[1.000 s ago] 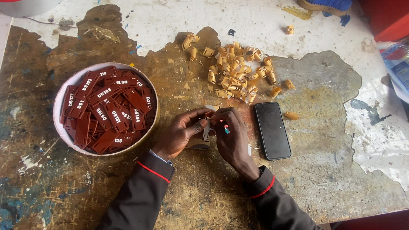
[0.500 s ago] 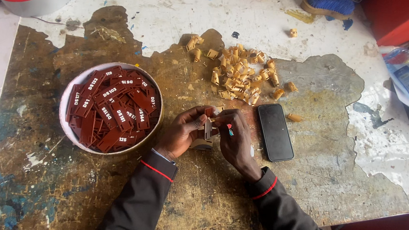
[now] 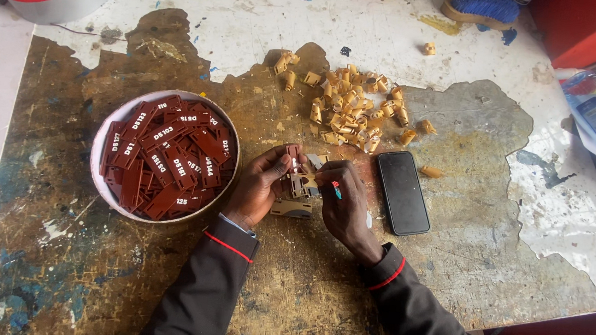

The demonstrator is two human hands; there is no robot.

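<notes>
A big worn table fills the room in front of the person, brown where the white paint has peeled off. At about nine o'clock from the hands sits a round white bowl full of dark red tags with white marks. At about one o'clock lies a heap of small tan clips, a few scattered apart from it. A black phone lies flat at three o'clock, just beside the right hand. A blue brush rests far off at the top edge.

The left hand is closed, pinching one red tag upright. The right hand is curled too, its fingertips gripping a tan clip that touches the tag. Another tan piece lies on the table right under the hands, at six o'clock.
</notes>
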